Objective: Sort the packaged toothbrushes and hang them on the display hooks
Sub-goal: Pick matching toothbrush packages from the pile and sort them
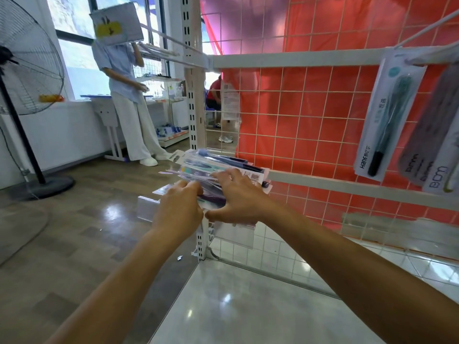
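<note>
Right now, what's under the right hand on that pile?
Under the right hand lies a loose pile of packaged toothbrushes; a barcode label shows beside its fingers. The left hand grips the pile's near edge. The lower packs are covered.

Both arms reach straight out in front, bare, almost side by side. The left hand has its fingers curled down, with the back of the hand facing up. The right hand is spread wide and flat (thumb sticking out toward the left hand), fingers pointing forward.
</note>
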`<state>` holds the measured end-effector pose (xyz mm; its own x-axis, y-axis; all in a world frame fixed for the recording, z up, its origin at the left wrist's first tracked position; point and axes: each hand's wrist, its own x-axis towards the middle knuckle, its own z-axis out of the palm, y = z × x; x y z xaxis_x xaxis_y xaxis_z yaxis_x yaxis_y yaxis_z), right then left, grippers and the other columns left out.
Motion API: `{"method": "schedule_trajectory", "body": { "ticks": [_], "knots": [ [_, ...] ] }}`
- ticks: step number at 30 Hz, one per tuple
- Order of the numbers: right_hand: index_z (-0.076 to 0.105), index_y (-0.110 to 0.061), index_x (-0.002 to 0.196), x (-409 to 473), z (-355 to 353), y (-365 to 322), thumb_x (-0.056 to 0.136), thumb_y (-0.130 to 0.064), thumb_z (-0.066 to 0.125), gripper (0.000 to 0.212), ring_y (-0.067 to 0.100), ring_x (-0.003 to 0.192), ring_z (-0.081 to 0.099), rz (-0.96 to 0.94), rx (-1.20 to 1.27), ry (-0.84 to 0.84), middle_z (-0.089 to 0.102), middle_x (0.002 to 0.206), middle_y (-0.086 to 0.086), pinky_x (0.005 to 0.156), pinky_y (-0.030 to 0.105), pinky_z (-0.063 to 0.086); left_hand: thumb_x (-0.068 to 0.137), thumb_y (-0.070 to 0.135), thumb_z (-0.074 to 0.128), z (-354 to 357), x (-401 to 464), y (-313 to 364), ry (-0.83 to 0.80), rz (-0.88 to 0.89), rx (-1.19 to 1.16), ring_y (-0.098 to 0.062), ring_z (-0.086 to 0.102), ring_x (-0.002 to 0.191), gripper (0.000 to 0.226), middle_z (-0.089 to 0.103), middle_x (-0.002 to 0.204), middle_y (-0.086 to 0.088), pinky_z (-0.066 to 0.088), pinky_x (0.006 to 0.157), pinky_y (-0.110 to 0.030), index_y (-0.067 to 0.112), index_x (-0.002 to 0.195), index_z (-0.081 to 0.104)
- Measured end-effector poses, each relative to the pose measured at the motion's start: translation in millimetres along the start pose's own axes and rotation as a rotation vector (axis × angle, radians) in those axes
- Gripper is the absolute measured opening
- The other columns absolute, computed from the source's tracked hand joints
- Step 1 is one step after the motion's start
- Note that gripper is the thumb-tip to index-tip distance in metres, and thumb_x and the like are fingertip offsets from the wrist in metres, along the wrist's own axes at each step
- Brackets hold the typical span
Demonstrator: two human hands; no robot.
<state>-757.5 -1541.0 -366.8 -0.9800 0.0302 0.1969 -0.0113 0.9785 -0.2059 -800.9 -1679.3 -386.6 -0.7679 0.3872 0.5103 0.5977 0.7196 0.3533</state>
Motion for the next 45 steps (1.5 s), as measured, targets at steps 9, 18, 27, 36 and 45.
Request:
{"method": "schedule_trajectory", "body": {
  "ticks": [9, 18, 27, 36, 45],
  "knots": [
    [0.030, -0.020, 0.141, 5.8, -6.7, -10.1, 0.077, -0.050, 0.064, 0.079, 0.030, 0.116, 0.046, -0.018, -0.031, -0.026, 0.035, 0.136, 0.010, 0.095, 0.045, 0.046, 0.080, -0.003, 0.053, 0.2, -2.0, -0.3, 0.085, -0.010, -0.037, -0.033, 0.058, 0.100, 0.031, 0.062, 0.112, -0.017, 0.044, 0.084, -0.037, 0.005, 0.108, 0.065],
    [0.032, -0.022, 0.140, 8.3, -14.0, -18.9, 0.081, -0.031, 0.057, 0.065, 0.028, 0.107, 0.054, -0.141, -0.182, -0.006, 0.043, 0.135, 0.012, 0.085, 0.039, 0.051, 0.077, -0.005, 0.059, 5.3, -5.7, -2.7, 0.158, -0.023, -0.069, -0.037, 0.055, 0.100, 0.035, 0.062, 0.109, -0.023, 0.045, 0.088, -0.044, 0.001, 0.111, 0.064],
    [0.035, -0.024, 0.140, 6.1, -12.2, -13.6, 0.077, -0.015, 0.066, 0.071, 0.026, 0.113, 0.052, -0.178, -0.193, 0.087, 0.043, 0.137, 0.006, 0.077, 0.030, 0.043, 0.083, -0.001, 0.060, 10.1, -7.9, -4.1, 0.210, -0.049, -0.105, -0.033, 0.051, 0.110, 0.034, 0.054, 0.118, -0.020, 0.042, 0.089, -0.034, 0.002, 0.117, 0.057],
    [0.039, -0.025, 0.140, -2.6, -18.6, -15.5, 0.079, -0.005, 0.067, 0.070, 0.023, 0.118, 0.050, -0.149, -0.047, 0.212, 0.041, 0.143, 0.001, 0.079, 0.027, 0.041, 0.081, 0.002, 0.065, 13.2, -14.1, -2.7, 0.381, 0.050, -0.103, -0.036, 0.039, 0.131, 0.041, 0.044, 0.136, -0.020, 0.043, 0.099, -0.039, 0.003, 0.120, 0.054],
    [0.042, -0.016, 0.135, -33.2, -38.9, -13.1, 0.082, -0.001, 0.060, 0.058, 0.018, 0.108, 0.048, -0.176, 0.234, 0.450, 0.042, 0.134, 0.006, 0.079, 0.024, 0.038, 0.096, 0.032, 0.043, -9.2, -18.0, 47.0, 0.436, -0.049, -0.474, -0.018, 0.054, 0.106, 0.037, 0.058, 0.119, -0.009, 0.037, 0.088, -0.023, 0.007, 0.119, 0.059]
  ]
}}
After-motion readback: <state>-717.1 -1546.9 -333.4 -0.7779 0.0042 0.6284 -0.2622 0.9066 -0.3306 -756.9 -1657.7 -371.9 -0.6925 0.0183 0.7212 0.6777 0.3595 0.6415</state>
